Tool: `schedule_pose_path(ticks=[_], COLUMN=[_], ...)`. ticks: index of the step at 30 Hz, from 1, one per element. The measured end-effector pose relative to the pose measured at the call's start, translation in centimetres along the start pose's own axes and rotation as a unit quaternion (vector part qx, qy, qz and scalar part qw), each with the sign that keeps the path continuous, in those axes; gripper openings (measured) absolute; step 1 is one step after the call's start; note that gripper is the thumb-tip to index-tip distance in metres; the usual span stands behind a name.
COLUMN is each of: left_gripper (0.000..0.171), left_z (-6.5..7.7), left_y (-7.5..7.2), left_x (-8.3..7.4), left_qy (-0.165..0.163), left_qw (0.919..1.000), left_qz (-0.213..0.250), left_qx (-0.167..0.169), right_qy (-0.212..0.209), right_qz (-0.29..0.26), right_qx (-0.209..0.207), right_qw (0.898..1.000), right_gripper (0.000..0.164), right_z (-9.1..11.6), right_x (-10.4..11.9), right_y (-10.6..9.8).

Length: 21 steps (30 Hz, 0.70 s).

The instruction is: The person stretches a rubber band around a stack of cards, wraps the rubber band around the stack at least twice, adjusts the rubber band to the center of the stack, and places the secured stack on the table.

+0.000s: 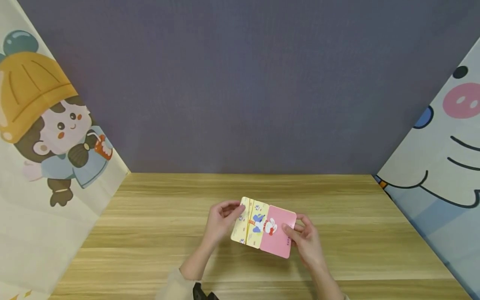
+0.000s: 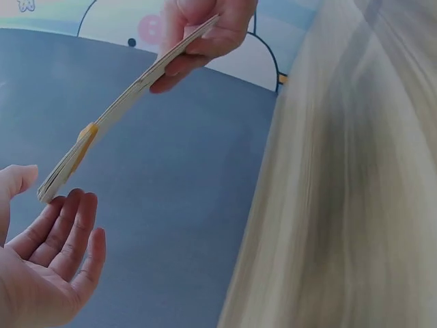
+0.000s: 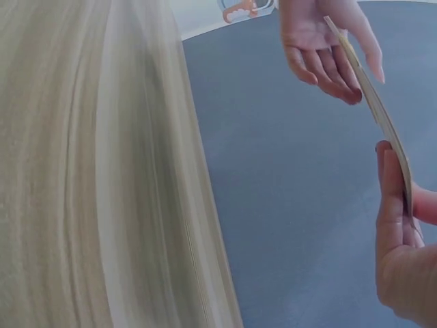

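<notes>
While aloft, one booklet point(image 1: 263, 227) in the pinch of one right hand point(image 1: 309, 244), one left hand point(image 1: 219, 221) loosely spread.

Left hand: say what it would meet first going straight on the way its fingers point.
The left hand would likely meet the pink-and-yellow card first, at its yellow end; whether they touch is unclear. The right hand grips the far, pink end.
</notes>
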<state>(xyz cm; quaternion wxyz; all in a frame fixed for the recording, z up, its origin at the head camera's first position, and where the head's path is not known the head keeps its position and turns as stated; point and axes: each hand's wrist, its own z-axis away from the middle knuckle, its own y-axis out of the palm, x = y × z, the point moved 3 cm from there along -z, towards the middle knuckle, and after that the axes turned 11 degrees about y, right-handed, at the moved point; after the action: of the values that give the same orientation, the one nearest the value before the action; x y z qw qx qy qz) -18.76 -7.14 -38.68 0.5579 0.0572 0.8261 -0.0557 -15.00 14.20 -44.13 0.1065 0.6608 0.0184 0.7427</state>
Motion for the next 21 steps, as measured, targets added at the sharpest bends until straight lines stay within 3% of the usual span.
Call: schedule_pose_path(ticks=[7, 11, 15, 21], left_gripper=[0.015, 0.014, 0.014, 0.013], left_z=[-0.9, -1.3, -1.5, -1.4], left_y=[-0.1, -0.3, -0.4, -0.2], left_x=[-0.2, 1.2, 2.5, 0.8], left_qy=[0.004, 0.012, 0.004, 0.020], left_qw=[0.9994, 0.9992, 0.9991, 0.9973], left_qz=[-0.030, -0.034, -0.035, -0.041], left_qx=[0.014, 0.019, 0.025, 0.058], right_qy=[0.000, -0.029, -0.028, 0.023], right_qz=[0.000, -0.011, -0.009, 0.023], right_qx=[0.025, 0.060, 0.066, 0.043], right_qw=[1.000, 0.998, 0.997, 0.999], right_gripper=[0.034, 0.031, 0.030, 0.035], right_z=[0.1, 0.0, -0.1, -0.2], right_x=[-0.3, -0.6, -0.6, -0.3], right_y=[0.2, 0.1, 0.1, 0.3])
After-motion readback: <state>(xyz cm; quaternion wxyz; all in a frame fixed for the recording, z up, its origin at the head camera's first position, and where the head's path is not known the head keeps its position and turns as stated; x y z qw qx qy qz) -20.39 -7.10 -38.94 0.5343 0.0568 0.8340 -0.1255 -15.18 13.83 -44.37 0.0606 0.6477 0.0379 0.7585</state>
